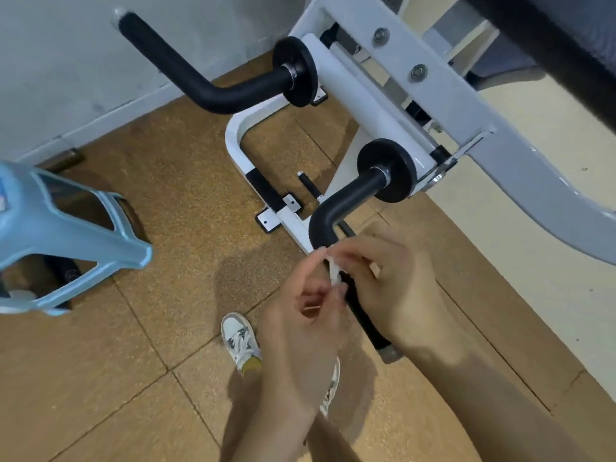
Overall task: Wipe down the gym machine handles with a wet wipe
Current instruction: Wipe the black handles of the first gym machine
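A small white wet wipe (334, 273) is pinched between the fingertips of both hands, just over the near black handle (343, 201) of the white gym machine (443, 105). My left hand (300, 328) holds the wipe from the left. My right hand (396, 285) holds it from the right and covers the middle of that handle's straight grip, whose lower end (376, 335) shows below the hand. A second black bent handle (186, 78) sticks out toward the upper left, untouched.
A light blue plastic stool (76, 228) stands at the left. The white machine base frame (246, 161) rests on the brown tiled floor (133, 361). My white shoe (240, 341) is below the hands. A grey wall runs along the top left.
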`<move>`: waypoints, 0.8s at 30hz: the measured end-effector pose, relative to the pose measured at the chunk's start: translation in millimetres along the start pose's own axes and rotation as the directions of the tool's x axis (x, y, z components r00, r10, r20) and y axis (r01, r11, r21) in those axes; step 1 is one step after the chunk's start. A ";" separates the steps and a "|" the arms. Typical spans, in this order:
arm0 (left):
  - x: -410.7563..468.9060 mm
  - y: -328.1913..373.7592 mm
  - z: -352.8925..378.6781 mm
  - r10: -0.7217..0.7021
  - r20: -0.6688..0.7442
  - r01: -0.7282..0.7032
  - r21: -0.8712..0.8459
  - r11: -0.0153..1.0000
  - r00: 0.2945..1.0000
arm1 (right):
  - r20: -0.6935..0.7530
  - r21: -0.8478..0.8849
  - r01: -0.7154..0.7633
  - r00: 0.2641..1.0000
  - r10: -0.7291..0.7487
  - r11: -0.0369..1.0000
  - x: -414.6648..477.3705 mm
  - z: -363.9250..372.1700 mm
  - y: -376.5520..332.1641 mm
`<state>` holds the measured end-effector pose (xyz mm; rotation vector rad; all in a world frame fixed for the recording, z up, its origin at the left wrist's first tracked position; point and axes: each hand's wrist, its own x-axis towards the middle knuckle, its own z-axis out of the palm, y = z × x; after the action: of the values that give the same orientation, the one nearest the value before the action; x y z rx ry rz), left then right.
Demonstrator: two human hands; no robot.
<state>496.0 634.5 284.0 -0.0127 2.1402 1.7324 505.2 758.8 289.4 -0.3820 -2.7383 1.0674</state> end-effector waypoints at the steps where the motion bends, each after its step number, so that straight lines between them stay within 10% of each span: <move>1: 2.2 -1.4 0.2 -0.013 -0.025 0.012 -0.028 1.000 1.000 | 0.012 0.008 -0.032 0.999 0.032 0.999 4.0 1.3 0.0; 17: 8.9 -6.7 3.0 0.233 -0.034 -0.221 0.212 0.952 0.972 | -0.066 -0.024 -0.275 0.960 0.273 0.961 3.4 3.9 -15.3; 24: 24.2 7.2 10.7 0.302 0.093 -0.289 0.637 0.715 0.949 | 0.104 0.071 -0.269 0.960 0.261 0.961 -2.3 -13.0 -16.7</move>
<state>474.9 651.9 281.9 0.5342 2.7602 1.0237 507.9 754.5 310.1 -0.7203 -2.7665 1.2916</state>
